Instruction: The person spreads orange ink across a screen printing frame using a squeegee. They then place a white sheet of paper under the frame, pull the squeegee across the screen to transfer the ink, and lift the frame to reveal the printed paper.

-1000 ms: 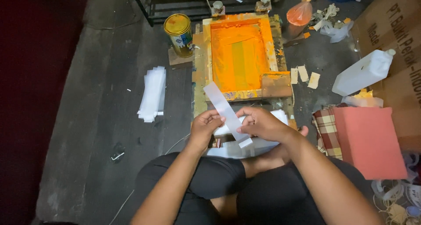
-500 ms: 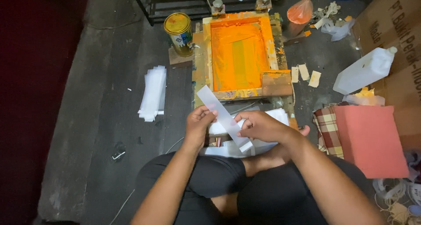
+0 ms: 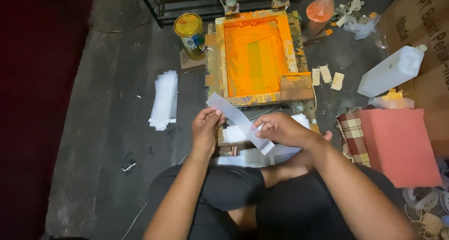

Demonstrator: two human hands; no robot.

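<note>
white strip (image 3: pixel 236 120) is pinched between left hand (image 3: pixel 206 127) and right hand (image 3: pixel 278 130), held slanted before orange-inked screen frame (image 3: pixel 256 57); strip stack (image 3: pixel 164 99) lies on floor

Both forearms reach forward from the bottom of the view, over the crossed legs, and converge in front of the knees. The left hand (image 3: pixel 206 127) is raised, back to the camera, fingers curled and pinched together at the tips. The right hand (image 3: pixel 280 129) lies lower and flatter, knuckles up, thumb and forefinger apparently pressed together, though the fingertips are partly hidden. The hands are near each other but not touching.
</note>
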